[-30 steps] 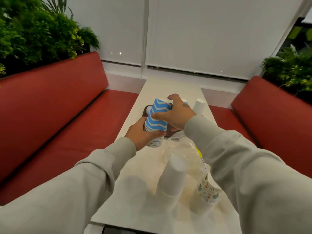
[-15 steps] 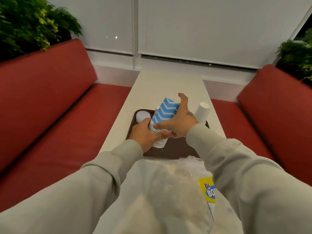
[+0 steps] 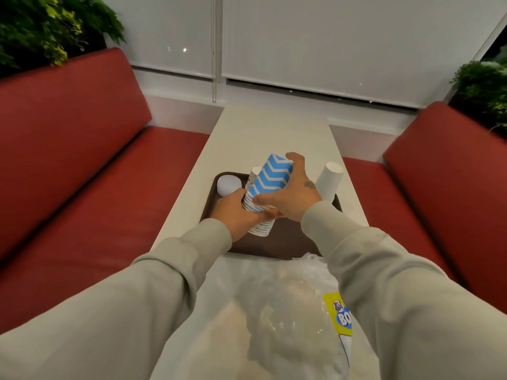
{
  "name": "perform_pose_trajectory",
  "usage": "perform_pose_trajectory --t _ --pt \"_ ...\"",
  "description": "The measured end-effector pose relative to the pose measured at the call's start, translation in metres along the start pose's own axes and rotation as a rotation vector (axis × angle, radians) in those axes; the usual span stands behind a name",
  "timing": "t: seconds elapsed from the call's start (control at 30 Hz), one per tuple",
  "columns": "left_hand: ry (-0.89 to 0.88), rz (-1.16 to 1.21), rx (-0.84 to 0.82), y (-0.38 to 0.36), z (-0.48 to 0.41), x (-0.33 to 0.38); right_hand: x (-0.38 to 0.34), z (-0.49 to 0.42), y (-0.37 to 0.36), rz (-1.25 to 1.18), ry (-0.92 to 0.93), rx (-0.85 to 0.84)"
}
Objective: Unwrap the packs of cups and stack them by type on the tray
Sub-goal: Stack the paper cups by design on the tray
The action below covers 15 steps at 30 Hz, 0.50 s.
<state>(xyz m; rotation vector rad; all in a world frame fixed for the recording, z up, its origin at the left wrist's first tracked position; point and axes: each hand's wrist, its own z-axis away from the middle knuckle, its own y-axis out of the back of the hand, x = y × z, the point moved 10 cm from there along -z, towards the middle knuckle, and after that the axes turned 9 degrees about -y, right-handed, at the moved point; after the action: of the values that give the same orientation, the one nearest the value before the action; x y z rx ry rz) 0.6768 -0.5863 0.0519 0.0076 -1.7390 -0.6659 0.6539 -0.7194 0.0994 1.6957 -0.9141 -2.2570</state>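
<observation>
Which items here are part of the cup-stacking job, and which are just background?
Job: blue chevron cup stack, held by left hand and right hand; brown tray; low white cup stack; tall white cup stack; clear plastic wrap.
Lying about: red benches; plants; window blinds.

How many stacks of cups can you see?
4. A short white stack in the tray's far left corner; a patterned stack behind the blue zigzag stack, held by the left hand and right hand; a tall white stack far right. Others may be hidden.

Blue chevron cup stack (image 3: 268, 187) tilted over brown tray (image 3: 285, 242)
</observation>
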Motion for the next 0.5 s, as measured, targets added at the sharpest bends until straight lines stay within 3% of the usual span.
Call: perform_pose_trajectory --t 0.5 --pt "-0.065 0.051 -0.033 0.022 0.031 0.03 -0.028 0.039 0.022 -0.143 -0.027 0.033"
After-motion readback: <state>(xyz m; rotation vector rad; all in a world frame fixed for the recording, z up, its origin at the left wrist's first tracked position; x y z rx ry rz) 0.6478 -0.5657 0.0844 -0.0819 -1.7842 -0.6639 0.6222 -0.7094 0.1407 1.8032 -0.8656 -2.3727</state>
